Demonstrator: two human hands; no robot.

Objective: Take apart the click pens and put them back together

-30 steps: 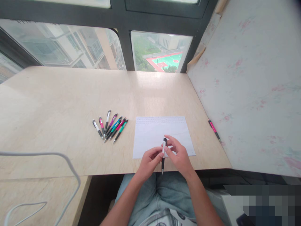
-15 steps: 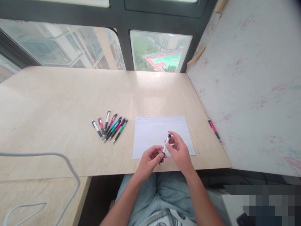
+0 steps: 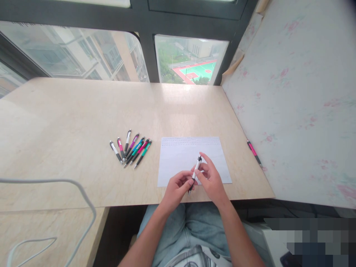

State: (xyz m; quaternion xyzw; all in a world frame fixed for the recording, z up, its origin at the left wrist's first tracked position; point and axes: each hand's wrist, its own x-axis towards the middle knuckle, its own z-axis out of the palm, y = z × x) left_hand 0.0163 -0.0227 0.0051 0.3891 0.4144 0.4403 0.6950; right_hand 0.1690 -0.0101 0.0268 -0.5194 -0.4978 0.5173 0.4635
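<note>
Both my hands hold one white and black pen [image 3: 196, 167] over the near edge of a white sheet of paper [image 3: 183, 155]. My left hand [image 3: 176, 189] pinches the pen's lower, dark grip end. My right hand [image 3: 211, 180] has its fingers closed round the upper white part, with the clicker end pointing away from me. The pen tilts, tip down towards me. The sheet carries a line of faint writing along its far edge.
Several pens [image 3: 131, 148] in pink, teal, purple and white lie fanned out on the beige table [image 3: 83, 118] left of the paper. A single pink pen [image 3: 253, 151] lies by the right wall. A white cable [image 3: 69, 185] curves at the lower left. Windows run behind the table.
The pen has turned from nearly upright to tilted, its top end swinging right and away. My hands have shifted slightly up over the paper.
</note>
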